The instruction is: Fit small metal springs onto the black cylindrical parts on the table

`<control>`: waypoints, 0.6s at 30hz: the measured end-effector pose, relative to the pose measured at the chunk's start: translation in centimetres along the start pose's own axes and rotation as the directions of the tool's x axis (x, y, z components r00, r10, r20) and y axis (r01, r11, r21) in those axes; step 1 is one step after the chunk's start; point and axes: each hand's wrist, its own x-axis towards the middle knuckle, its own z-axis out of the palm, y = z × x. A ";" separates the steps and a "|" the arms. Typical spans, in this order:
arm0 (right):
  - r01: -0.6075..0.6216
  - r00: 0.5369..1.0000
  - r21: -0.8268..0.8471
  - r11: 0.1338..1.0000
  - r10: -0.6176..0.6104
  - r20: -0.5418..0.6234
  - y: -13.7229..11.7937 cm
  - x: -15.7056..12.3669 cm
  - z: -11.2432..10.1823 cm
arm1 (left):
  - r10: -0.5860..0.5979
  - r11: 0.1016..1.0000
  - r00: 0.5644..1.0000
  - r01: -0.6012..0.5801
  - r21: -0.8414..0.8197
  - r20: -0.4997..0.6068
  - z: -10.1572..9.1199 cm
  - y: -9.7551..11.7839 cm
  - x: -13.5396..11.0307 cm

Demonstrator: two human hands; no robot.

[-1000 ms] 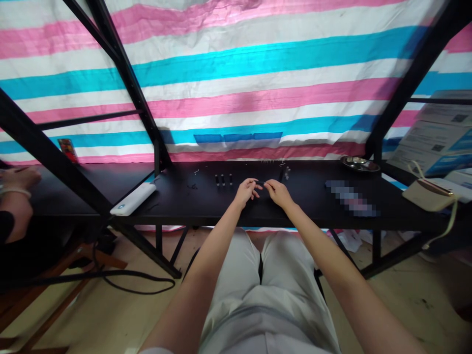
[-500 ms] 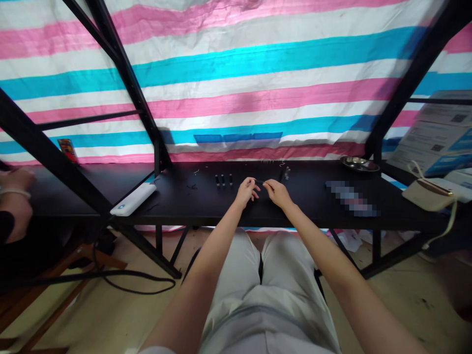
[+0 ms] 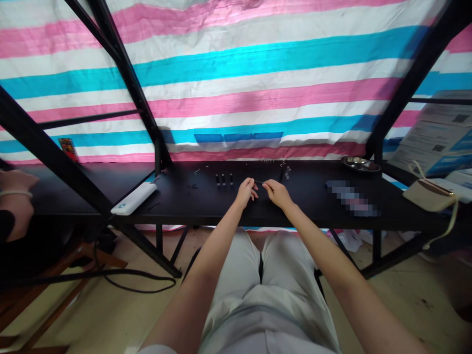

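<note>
Over the black table, my left hand (image 3: pixel 245 193) pinches one end of a thin dark stick-like piece (image 3: pixel 259 182). The other end sits in the closed fingers of my right hand (image 3: pixel 278 193). The piece spans the small gap between the hands, and its exact kind is too small to make out. To the left of my hands stand three short black tubes (image 3: pixel 222 180) with pale ends. Beyond my right hand lie some small greyish pieces (image 3: pixel 287 172) beside a dark upright one.
The black table (image 3: pixel 177 204) carries a white power-strip-like box (image 3: pixel 134 198) at left, a shiny metal dish (image 3: pixel 361 164) and a pixelated packet (image 3: pixel 350 198) at right. A beige bag (image 3: pixel 427 194) rests at the far right. Another person's hand (image 3: pixel 16 186) shows at the far left.
My hands stay almost in the same place, still holding the thin piece between them. The other person's hand at the far left has shifted slightly.
</note>
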 end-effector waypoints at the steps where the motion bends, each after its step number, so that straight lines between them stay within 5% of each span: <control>1: 0.011 1.000 -0.004 1.000 -0.011 -0.004 0.0 0.0 0.0 | -0.009 1.000 1.000 0.009 -0.006 -0.013 0.0 -0.1 0.1; 18: 0.171 0.973 -0.048 0.984 -0.176 -0.147 0.0 -0.1 0.2 | -0.046 0.999 0.992 0.044 -0.015 -0.120 0.1 -0.3 0.4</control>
